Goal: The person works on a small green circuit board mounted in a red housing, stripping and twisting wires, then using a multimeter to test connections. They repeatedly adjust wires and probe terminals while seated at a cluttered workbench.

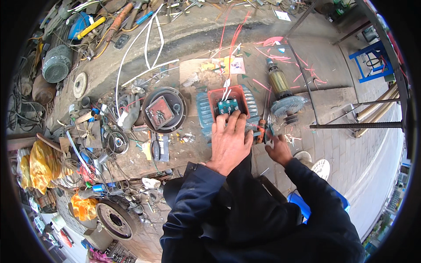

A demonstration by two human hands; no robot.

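A blue-green electric motor with cooling fins (205,115) stands in front of me on the work surface. Its red terminal box (212,97) is uncovered, with a green terminal block (226,105) inside. White-sleeved wires (226,84) run from the block to red leads. My left hand (229,142) reaches over the box, fingertips resting at the block's near edge; the fingers cover its near part. To the right, my right hand (280,150) hangs beside an orange-handled tool (262,130), index finger and thumb apart. Nothing is visibly held in either hand.
Left of the motor, a round dark pan (147,125) holds a red box with small metal parts. A motor rotor (278,81) with a fan lies to the right. Steel bars (355,126) frame the right side. Scrap motors (57,63) and cables crowd the far left.
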